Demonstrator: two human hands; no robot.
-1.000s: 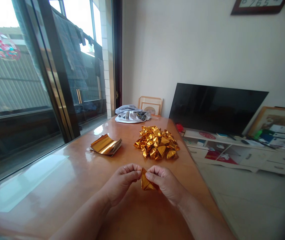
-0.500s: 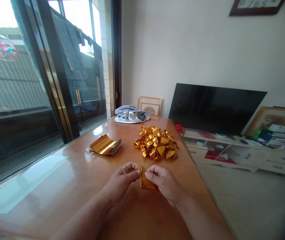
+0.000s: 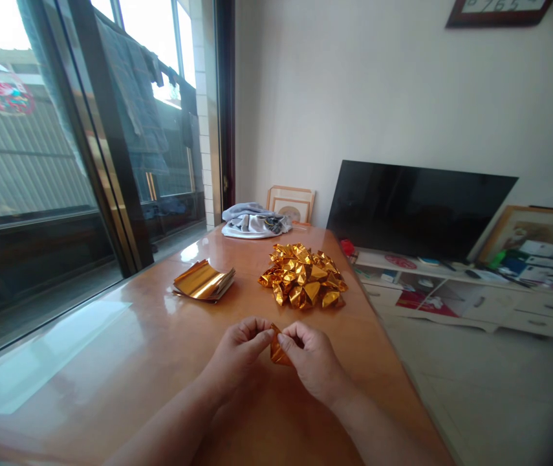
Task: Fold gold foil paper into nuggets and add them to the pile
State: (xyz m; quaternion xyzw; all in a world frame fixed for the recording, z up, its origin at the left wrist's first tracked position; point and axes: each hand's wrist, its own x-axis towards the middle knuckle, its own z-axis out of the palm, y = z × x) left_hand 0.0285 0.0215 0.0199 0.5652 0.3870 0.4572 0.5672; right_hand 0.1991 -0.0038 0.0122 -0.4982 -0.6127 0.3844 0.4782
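Observation:
Between my two hands is a small folded piece of gold foil paper (image 3: 279, 353), held a little above the table. My left hand (image 3: 244, 353) pinches its upper left corner between thumb and forefinger. With thumb and bent fingers, my right hand (image 3: 312, 359) grips the right side and hides part of it. Beyond my left hand lies a stack of gold foil paper sheets (image 3: 203, 281), slightly curled. A heap of folded gold foil pieces (image 3: 304, 278) sits beyond my right hand.
The glossy wooden table (image 3: 160, 362) stretches away from me. Bunched cloth (image 3: 254, 221) and picture frames (image 3: 292, 202) are at its far end. A sliding glass door (image 3: 111, 149) stands left; a television (image 3: 416, 210) and low white cabinet (image 3: 489, 301) are right.
My right hand has shifted slightly left, so the hands are closer together. The foil piece has turned a little and shows less of its surface. The stack and heap are unchanged.

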